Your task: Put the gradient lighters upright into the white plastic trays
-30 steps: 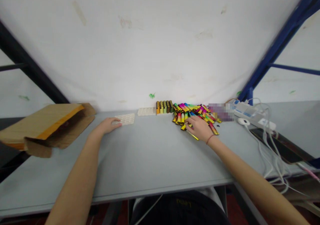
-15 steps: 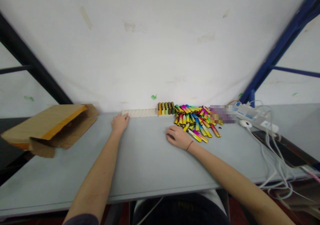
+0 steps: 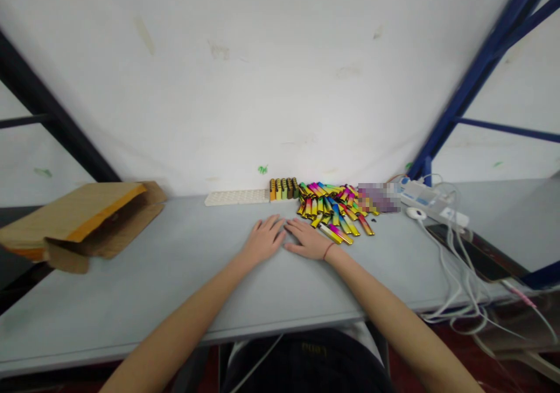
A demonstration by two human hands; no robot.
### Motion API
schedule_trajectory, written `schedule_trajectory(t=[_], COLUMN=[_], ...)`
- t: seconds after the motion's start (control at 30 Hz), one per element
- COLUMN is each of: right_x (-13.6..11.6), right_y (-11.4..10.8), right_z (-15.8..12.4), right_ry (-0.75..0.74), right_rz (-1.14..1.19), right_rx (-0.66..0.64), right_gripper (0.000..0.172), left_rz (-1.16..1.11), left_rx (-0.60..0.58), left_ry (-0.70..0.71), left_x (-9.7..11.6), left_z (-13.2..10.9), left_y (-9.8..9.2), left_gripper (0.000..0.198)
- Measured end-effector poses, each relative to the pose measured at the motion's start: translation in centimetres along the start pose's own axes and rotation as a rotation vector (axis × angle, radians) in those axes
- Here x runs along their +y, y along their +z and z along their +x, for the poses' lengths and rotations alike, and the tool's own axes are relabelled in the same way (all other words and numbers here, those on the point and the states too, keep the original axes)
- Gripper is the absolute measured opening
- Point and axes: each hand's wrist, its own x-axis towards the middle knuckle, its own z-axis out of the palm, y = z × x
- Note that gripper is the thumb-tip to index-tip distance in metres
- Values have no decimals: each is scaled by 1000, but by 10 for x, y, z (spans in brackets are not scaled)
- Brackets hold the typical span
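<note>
My left hand (image 3: 263,241) lies flat on the grey table, fingers stretched out and holding nothing. Close beside it rests my right hand (image 3: 307,239), palm down with fingers spread. The fingertips of both hands nearly meet. Just beyond the right hand is a loose pile of shiny lighters (image 3: 335,209) in gold, pink, blue and green. Behind the hands, along the wall, a white tray (image 3: 236,197) with rows of small hollows runs left to right. Several lighters (image 3: 283,189) stand upright in rows at its right end.
An open cardboard box (image 3: 87,218) lies on the left of the table (image 3: 144,299). On the right are a white power strip (image 3: 433,200), tangled white cables (image 3: 464,276) and a dark phone-like slab (image 3: 472,253). A blurred patch (image 3: 378,197) covers something behind the pile.
My left hand has moved right, from the tray's left end to beside my right hand. My right hand's fingers have straightened from a curled pose. The view has shifted slightly.
</note>
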Motion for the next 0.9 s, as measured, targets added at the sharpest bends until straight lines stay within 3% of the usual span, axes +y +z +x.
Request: schedule_trajectory(t=[0.1,0.23,0.43,0.5,0.73,0.9], right_x=[0,0,-6,-11,-28,-28], right_y=[-1,-5,-13,-14,-11,-15], right_z=[0,2,3,4,11,12], right_ry=[25,-2,-127,-143,-130,-71], right_rz=[20,26,-12,-13,12,42], right_rx=[-31,-16,88,102,-23,-56], right_gripper=[75,71,29,25,23,41], left_rz=[-14,-13,-2,0,-5,-30], left_rx=[-94,-143,-117,-103,-114,-131], left_ry=[32,56,84,78,63,26], left_x=[-1,-11,-15,-15,-12,-4], left_z=[-2,0,0,-2,-3,-1], left_y=[-3,-6,-1,0,-7,-9], left_gripper=[56,59,57,55,58,58])
